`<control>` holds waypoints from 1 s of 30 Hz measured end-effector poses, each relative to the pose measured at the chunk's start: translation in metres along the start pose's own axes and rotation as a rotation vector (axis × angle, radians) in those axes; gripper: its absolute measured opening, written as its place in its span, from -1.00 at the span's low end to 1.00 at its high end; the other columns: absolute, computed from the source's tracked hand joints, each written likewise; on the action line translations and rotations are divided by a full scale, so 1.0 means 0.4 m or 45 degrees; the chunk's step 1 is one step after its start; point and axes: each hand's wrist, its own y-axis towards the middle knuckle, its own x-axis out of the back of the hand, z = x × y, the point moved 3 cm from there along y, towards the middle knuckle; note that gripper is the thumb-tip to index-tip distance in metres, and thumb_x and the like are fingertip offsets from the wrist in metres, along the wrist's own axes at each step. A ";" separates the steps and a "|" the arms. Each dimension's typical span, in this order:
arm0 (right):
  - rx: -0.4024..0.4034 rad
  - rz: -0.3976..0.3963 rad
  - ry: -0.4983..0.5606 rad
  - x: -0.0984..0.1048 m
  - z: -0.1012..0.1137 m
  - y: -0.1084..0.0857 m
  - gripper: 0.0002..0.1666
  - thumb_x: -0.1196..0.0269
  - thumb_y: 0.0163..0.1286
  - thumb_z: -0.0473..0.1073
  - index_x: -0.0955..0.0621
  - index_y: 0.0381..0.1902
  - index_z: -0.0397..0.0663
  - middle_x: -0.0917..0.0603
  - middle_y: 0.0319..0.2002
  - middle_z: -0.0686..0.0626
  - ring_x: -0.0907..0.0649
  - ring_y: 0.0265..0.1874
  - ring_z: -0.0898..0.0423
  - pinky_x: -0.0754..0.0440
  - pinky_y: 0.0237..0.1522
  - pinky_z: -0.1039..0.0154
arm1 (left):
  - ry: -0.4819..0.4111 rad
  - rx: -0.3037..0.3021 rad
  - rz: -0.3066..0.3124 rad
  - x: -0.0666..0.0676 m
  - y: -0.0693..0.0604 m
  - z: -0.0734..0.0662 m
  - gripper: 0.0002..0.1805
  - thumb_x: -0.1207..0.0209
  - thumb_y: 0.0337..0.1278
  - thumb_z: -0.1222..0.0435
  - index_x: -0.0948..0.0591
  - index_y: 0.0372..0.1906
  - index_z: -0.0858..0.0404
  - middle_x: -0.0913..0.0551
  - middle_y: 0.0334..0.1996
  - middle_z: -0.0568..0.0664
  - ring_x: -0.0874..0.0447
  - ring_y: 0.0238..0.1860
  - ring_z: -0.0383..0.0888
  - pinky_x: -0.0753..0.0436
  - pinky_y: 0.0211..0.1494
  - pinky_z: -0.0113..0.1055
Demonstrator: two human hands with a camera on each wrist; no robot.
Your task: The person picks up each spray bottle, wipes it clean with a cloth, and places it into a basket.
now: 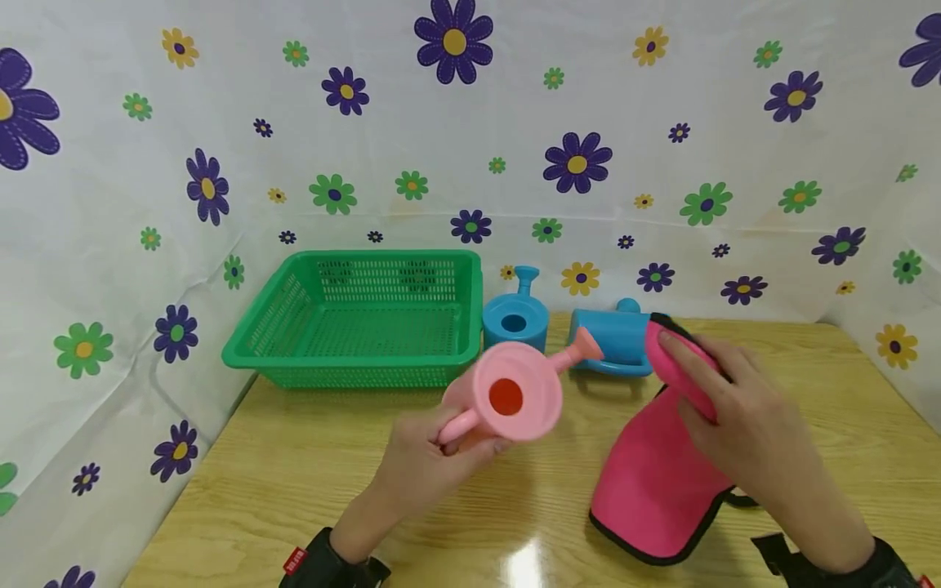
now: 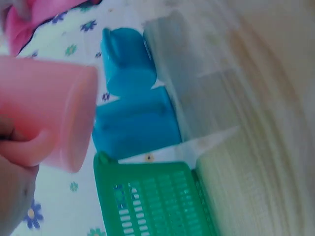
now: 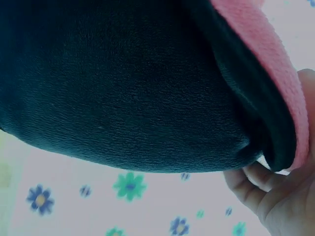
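In the head view my left hand (image 1: 434,465) grips a pink toy watering can (image 1: 518,388) by its handle, above the table. The can's spout points right and its round opening faces the camera. My right hand (image 1: 757,416) pinches the top of a pink cloth (image 1: 654,482) with black edging, which hangs down toward the table. In the right wrist view the cloth's dark side (image 3: 123,98) fills much of the frame, and the right hand's fingers (image 3: 246,189) hold its edge. In the left wrist view the pink can's body is at the left edge.
A green basket (image 1: 353,371) sits at the back left of the wooden table (image 1: 331,474). Beside it a blue watering can (image 1: 515,314) stands upright. Another blue watering can (image 1: 613,335) lies on its side to the right. Behind them hangs a flower-patterned sheet (image 1: 404,122).
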 end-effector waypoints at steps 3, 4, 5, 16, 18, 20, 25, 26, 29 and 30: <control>-0.133 0.072 -0.029 -0.004 -0.058 -0.018 -0.06 -0.49 -0.06 -0.46 -0.53 0.36 -0.06 -0.57 0.10 -0.36 -0.56 -0.02 -0.30 -0.71 -0.33 -0.32 | 0.014 0.038 -0.224 0.049 0.018 0.015 -0.69 -0.49 0.01 0.39 -0.53 -0.56 0.21 -0.28 -0.76 -0.12 -0.19 -0.65 -0.43 -0.19 -0.64 -0.56; -0.172 0.134 -0.037 -0.013 -0.077 -0.029 -0.10 -0.49 -0.01 -0.42 -0.52 0.37 -0.07 -0.56 0.10 -0.37 -0.56 -0.03 -0.32 -0.71 -0.31 -0.32 | 0.014 0.075 -0.301 0.068 0.023 0.021 -0.61 -0.47 0.03 0.42 -0.45 -0.61 0.22 -0.25 -0.76 -0.11 -0.16 -0.66 -0.42 -0.17 -0.65 -0.52; -0.207 0.213 -0.038 -0.025 -0.095 -0.041 -0.13 -0.49 0.05 -0.37 -0.51 0.38 -0.08 -0.56 0.09 -0.38 -0.57 -0.04 -0.33 -0.70 -0.28 -0.31 | -0.010 0.102 -0.371 0.088 0.028 0.027 -0.57 -0.44 0.05 0.46 -0.38 -0.65 0.25 -0.23 -0.76 -0.10 -0.15 -0.67 -0.40 -0.16 -0.66 -0.48; -0.445 1.006 0.077 -0.148 -0.207 -0.173 -0.08 -0.49 0.19 0.10 -0.47 0.41 -0.18 -0.43 0.23 -0.57 -0.51 0.00 -0.62 -0.60 -0.09 -0.44 | -0.040 0.368 -0.829 0.293 0.042 0.115 -0.53 -0.29 0.29 0.33 -0.35 -0.68 0.33 -0.43 -0.75 -0.15 -0.40 -0.66 -0.25 -0.30 -0.60 -0.44; -0.422 0.993 0.084 -0.150 -0.207 -0.173 -0.10 -0.50 0.18 0.07 -0.49 0.40 -0.18 -0.45 0.22 -0.55 -0.53 0.02 -0.58 -0.59 -0.07 -0.43 | -0.021 0.356 -0.855 0.311 0.035 0.119 -0.52 -0.29 0.29 0.33 -0.35 -0.69 0.33 -0.42 -0.75 -0.14 -0.39 -0.67 -0.23 -0.30 -0.60 -0.45; -0.373 0.951 0.096 -0.148 -0.205 -0.165 -0.20 -0.51 0.19 -0.03 -0.54 0.35 -0.17 -0.52 0.16 -0.49 -0.58 0.00 -0.47 -0.61 -0.06 -0.37 | -0.002 0.348 -0.855 0.319 0.029 0.116 -0.52 -0.29 0.27 0.35 -0.34 -0.70 0.35 -0.41 -0.76 -0.14 -0.38 -0.67 -0.23 -0.31 -0.60 -0.45; -0.171 0.621 0.166 -0.118 -0.182 -0.124 -0.35 -0.44 0.01 -0.52 -0.70 0.13 -0.10 -0.67 0.01 -0.27 -0.64 -0.10 -0.23 -0.66 -0.18 -0.11 | 0.069 0.268 -0.673 0.306 0.021 0.105 -0.55 -0.35 0.07 0.56 -0.31 -0.69 0.38 -0.28 -0.74 -0.15 -0.25 -0.66 -0.31 -0.24 -0.58 -0.47; -0.127 0.528 0.176 -0.107 -0.174 -0.110 -0.31 -0.40 -0.07 -0.60 -0.72 0.09 -0.09 -0.69 -0.01 -0.24 -0.63 -0.10 -0.19 -0.67 -0.24 -0.03 | 0.071 0.217 -0.610 0.297 0.022 0.101 -0.54 -0.36 0.01 0.60 -0.30 -0.68 0.36 -0.25 -0.73 -0.14 -0.22 -0.65 -0.31 -0.22 -0.57 -0.46; -0.003 0.286 0.192 -0.069 -0.140 -0.058 -0.20 -0.35 -0.22 -0.70 -0.73 0.04 -0.04 -0.70 -0.02 -0.16 -0.58 -0.07 -0.09 -0.68 -0.33 0.14 | 0.054 -0.004 -0.390 0.259 0.031 0.086 -0.63 -0.44 0.00 0.53 -0.43 -0.62 0.34 -0.28 -0.70 -0.10 -0.21 -0.62 -0.32 -0.23 -0.55 -0.47; 0.042 0.208 0.196 -0.056 -0.129 -0.037 -0.17 -0.35 -0.26 -0.72 -0.74 0.02 -0.03 -0.70 -0.02 -0.14 -0.57 -0.07 -0.06 -0.67 -0.34 0.22 | 0.055 -0.097 -0.311 0.242 0.035 0.079 -0.67 -0.46 0.03 0.46 -0.48 -0.59 0.33 -0.33 -0.69 -0.09 -0.25 -0.61 -0.31 -0.28 -0.53 -0.47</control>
